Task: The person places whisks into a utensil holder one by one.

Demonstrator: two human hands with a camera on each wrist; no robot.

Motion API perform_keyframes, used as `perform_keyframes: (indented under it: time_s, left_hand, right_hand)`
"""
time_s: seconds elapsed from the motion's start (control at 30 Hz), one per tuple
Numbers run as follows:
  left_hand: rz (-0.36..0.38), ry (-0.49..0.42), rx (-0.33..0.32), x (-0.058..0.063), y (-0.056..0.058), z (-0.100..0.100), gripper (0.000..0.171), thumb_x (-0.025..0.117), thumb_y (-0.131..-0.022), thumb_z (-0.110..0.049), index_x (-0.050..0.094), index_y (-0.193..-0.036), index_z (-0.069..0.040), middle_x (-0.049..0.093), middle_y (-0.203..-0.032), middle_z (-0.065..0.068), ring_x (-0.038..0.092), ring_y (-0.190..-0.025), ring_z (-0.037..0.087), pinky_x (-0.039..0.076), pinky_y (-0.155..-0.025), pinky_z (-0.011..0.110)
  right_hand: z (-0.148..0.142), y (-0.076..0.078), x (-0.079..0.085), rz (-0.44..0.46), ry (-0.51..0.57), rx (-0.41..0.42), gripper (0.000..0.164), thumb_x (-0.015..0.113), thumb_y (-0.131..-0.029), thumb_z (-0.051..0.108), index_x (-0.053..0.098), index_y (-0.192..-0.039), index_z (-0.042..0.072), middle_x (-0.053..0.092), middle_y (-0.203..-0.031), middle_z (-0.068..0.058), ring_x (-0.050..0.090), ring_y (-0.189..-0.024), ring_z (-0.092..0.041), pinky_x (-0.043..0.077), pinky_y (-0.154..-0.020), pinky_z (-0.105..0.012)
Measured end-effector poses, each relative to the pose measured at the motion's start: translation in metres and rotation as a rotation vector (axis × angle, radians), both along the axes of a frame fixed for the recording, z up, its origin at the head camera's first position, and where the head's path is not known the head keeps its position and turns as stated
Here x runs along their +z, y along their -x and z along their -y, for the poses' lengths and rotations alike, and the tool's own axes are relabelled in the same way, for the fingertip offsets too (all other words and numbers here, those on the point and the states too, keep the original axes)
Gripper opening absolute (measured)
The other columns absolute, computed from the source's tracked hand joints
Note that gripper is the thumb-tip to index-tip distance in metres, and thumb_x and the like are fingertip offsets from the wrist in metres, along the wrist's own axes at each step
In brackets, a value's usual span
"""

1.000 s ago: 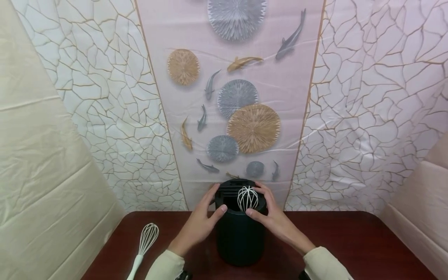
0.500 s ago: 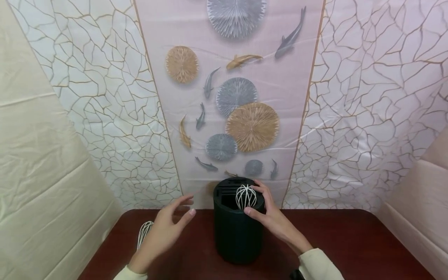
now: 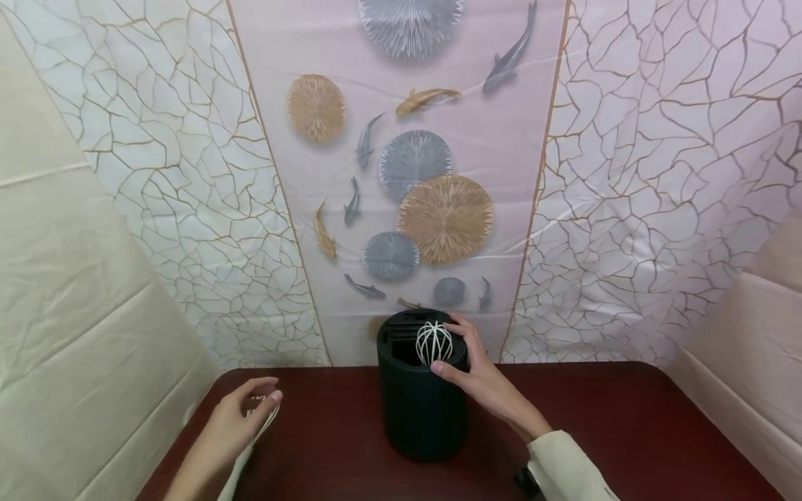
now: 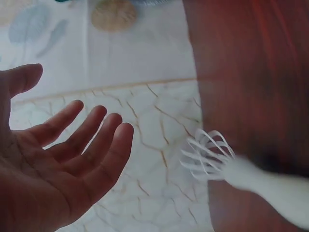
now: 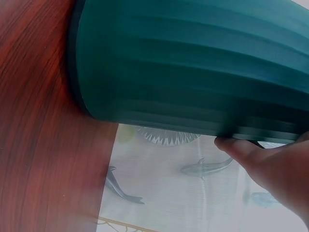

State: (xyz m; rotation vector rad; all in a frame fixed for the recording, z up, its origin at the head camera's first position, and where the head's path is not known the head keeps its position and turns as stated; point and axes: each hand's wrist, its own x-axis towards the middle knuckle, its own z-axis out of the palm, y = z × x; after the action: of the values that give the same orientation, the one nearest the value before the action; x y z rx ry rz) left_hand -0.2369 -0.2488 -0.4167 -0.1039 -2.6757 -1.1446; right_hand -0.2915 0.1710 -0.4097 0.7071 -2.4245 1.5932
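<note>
A dark green ribbed utensil holder (image 3: 422,414) with a slotted black top stands upright on the table. The wire head of a whisk (image 3: 434,341) pokes out of its opening. My right hand (image 3: 481,379) grips the holder's upper right side, thumb at the front rim and fingers round the back; the right wrist view shows fingers (image 5: 241,151) against the ribbed wall. At the left, a second whisk (image 4: 270,186) with a white handle lies on the table. My left hand (image 3: 227,426) hovers over its wire head, fingers apart and loosely bent, holding nothing. It partly hides this whisk in the head view.
The dark red wooden table (image 3: 326,438) has rounded back corners. Behind it hangs a patterned cloth (image 3: 376,209) with fish and round motifs, close to the holder. Beige padded panels (image 3: 81,334) close in both sides.
My left hand has let go of the holder and moved left and down to the whisk on the table. My right hand stays on the holder. The head view has shifted slightly.
</note>
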Motion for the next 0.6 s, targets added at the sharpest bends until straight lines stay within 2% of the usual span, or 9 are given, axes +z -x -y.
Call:
perform_keyframes:
  time_s: [0.13,0.27,0.43,0.6]
  left_hand:
    - [0.076,0.008,0.033,-0.008,0.002,0.02,0.047,0.066,-0.106,-0.038,0.066,-0.137,-0.003,0.073,-0.12,0.011,0.068,-0.102,0.022,0.054,-0.08,0.034]
    - [0.157,-0.086,0.044,-0.021,0.007,0.043,0.05,0.062,-0.108,-0.036,0.061,-0.14,0.003,0.072,-0.119,0.016,0.067,-0.096,0.019,0.056,-0.073,0.03]
    - [0.301,-0.25,0.051,-0.042,0.015,0.07,0.068,0.056,-0.109,-0.046,0.049,-0.147,0.01,0.071,-0.122,0.018,0.069,-0.103,0.023,0.062,-0.081,0.041]
    - [0.404,-0.31,0.082,-0.054,0.019,0.084,0.076,0.057,-0.108,-0.049,0.044,-0.147,0.015,0.072,-0.114,0.015,0.071,-0.103,0.027,0.063,-0.083,0.048]
  right_hand:
    - [0.0,0.001,-0.001,-0.007,0.004,0.003,0.07,0.073,-0.1,0.031,0.037,-0.157,0.015,0.012,-0.175,-0.006,0.016,-0.158,-0.04,0.021,-0.12,-0.071]
    - [-0.001,0.001,0.0,-0.012,0.008,-0.003,0.069,0.074,-0.1,0.03,0.037,-0.156,0.014,0.013,-0.174,-0.007,0.016,-0.157,-0.04,0.021,-0.119,-0.071]
    - [0.0,0.0,0.0,-0.008,0.004,-0.006,0.068,0.074,-0.1,0.03,0.038,-0.155,0.014,0.014,-0.174,-0.008,0.016,-0.157,-0.041,0.023,-0.119,-0.069]
    - [0.0,0.0,0.002,0.006,0.004,0.003,0.069,0.074,-0.1,0.03,0.037,-0.156,0.016,0.013,-0.174,-0.007,0.016,-0.157,-0.041,0.024,-0.119,-0.068]
